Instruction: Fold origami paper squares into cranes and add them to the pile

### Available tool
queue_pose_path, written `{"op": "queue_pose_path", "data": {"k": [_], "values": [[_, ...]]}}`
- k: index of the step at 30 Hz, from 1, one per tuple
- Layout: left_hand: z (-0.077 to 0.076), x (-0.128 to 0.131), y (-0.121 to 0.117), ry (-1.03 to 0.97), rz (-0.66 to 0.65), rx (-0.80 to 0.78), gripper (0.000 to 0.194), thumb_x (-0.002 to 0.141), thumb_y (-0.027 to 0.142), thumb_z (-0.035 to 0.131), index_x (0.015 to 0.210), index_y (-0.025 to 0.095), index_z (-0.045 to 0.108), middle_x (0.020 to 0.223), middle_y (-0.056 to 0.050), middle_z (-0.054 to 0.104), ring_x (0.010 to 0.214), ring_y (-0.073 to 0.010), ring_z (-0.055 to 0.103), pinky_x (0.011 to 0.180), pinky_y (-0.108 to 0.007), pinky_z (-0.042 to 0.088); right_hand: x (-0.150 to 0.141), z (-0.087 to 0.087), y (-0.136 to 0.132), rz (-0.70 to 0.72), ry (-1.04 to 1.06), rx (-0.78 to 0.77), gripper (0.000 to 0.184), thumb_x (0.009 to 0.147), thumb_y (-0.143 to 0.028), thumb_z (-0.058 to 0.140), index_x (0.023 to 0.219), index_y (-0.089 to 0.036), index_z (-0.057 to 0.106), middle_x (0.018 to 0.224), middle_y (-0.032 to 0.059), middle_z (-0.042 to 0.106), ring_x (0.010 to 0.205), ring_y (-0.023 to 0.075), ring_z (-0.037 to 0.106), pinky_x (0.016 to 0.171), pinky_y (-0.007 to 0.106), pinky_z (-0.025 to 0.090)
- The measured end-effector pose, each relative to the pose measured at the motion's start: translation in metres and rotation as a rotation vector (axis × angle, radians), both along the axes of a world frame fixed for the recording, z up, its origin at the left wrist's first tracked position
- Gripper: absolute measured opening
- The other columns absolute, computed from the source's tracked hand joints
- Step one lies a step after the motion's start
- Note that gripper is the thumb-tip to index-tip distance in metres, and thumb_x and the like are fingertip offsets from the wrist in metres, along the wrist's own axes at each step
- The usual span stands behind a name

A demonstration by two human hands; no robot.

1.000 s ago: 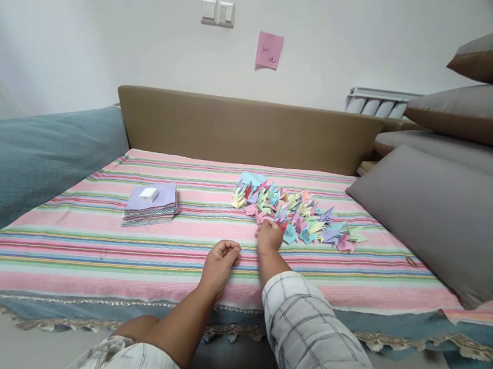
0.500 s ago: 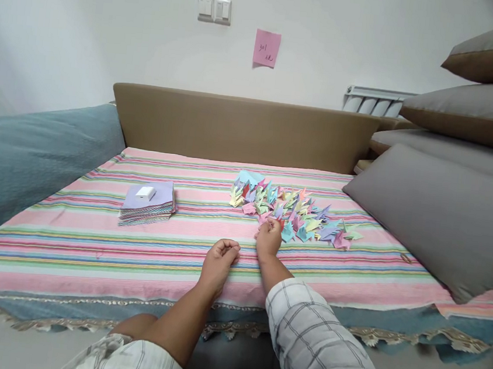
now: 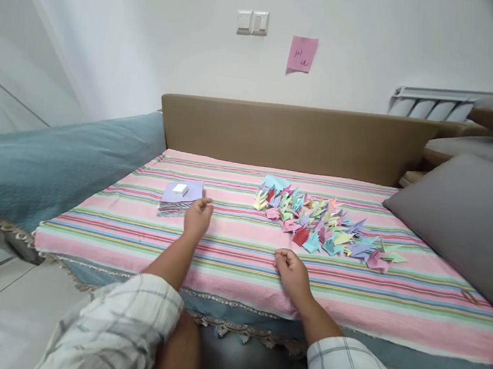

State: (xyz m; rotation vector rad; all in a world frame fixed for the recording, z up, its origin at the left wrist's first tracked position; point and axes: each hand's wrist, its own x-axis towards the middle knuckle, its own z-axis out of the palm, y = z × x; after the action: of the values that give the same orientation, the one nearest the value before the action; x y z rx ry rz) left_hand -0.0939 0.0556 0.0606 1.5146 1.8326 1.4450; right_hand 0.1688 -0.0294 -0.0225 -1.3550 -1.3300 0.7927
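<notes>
My left hand [image 3: 198, 217] is closed, fingers curled together, just right of a stack of square colored paper [image 3: 188, 193]. A purple sheet tops the stack, with a small white block [image 3: 179, 189] on it. I see no paper between those fingers. My right hand [image 3: 294, 273] is also closed, held low over the striped cloth, and nothing shows in it. Beyond it lies a spread pile of folded paper cranes [image 3: 326, 222] in many colors. A red paper crane [image 3: 301, 235] sits at the pile's near edge, apart from my right fingers.
A pink striped cloth [image 3: 232, 233] covers the sofa seat. Grey cushions [image 3: 467, 219] are stacked on the right, and a blue-covered armrest [image 3: 68, 160] stands on the left. The brown backrest [image 3: 295, 137] runs behind. A small brown loop [image 3: 469, 297] lies at right.
My left hand has moved left and forward to the paper stack. My right hand has drawn back from the pile, leaving the red crane in full view. The view has turned left.
</notes>
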Motion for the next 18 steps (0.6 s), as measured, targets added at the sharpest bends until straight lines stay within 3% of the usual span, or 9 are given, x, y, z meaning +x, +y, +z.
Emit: {"op": "queue_pose_path", "data": {"k": [3,5,7,10,18], "values": [[0.021,-0.051,0.024,0.413,0.112,-0.159,0.034,0.075,0.033,0.057,0.105,0.021,0.063,0.096,-0.008,0.066,0.090,-0.0280,0.058,0.081,-0.039,0.041,-0.002,-0.003,-0.002,-0.033,0.022,0.007,0.032,0.076,-0.046,0.049,0.089,-0.018,0.060,0.064,0.0017,0.062,0.056,0.0167,0.056,0.054,0.027,0.042],[0.029,-0.077,0.037,0.516,0.080,-0.140,0.033,0.070,0.030,0.063,0.102,0.019,0.065,0.114,-0.010,0.060,0.110,-0.0308,0.050,0.093,-0.039,0.036,-0.005,-0.002,-0.001,-0.061,0.003,0.007,0.032,0.076,-0.046,0.049,0.089,-0.018,0.060,0.065,0.0022,0.063,0.056,0.0173,0.056,0.054,0.027,0.042],[0.031,-0.095,0.049,0.771,0.014,-0.162,0.036,0.067,0.033,0.068,0.099,0.016,0.067,0.130,-0.013,0.048,0.125,-0.0341,0.035,0.102,-0.041,0.027,-0.006,-0.001,-0.001,-0.087,-0.029,0.006,0.031,0.076,-0.045,0.048,0.088,-0.019,0.061,0.067,0.0026,0.064,0.058,0.0180,0.057,0.055,0.027,0.042],[0.029,-0.105,0.064,0.832,-0.070,-0.223,0.042,0.061,0.035,0.073,0.098,0.017,0.068,0.133,-0.013,0.045,0.128,-0.0349,0.031,0.102,-0.041,0.028,-0.008,-0.001,-0.002,-0.108,-0.066,-0.011,0.030,0.077,-0.045,0.048,0.088,-0.021,0.062,0.070,0.0029,0.065,0.061,0.0194,0.058,0.057,0.028,0.042],[0.031,-0.113,0.089,0.866,-0.195,-0.309,0.043,0.050,0.031,0.076,0.092,0.022,0.072,0.124,-0.009,0.054,0.120,-0.0306,0.042,0.097,-0.032,0.034,-0.009,-0.003,-0.003,-0.113,-0.097,-0.010,0.026,0.078,-0.041,0.048,0.088,-0.022,0.062,0.073,0.0028,0.066,0.065,0.0194,0.059,0.060,0.027,0.043]]}}
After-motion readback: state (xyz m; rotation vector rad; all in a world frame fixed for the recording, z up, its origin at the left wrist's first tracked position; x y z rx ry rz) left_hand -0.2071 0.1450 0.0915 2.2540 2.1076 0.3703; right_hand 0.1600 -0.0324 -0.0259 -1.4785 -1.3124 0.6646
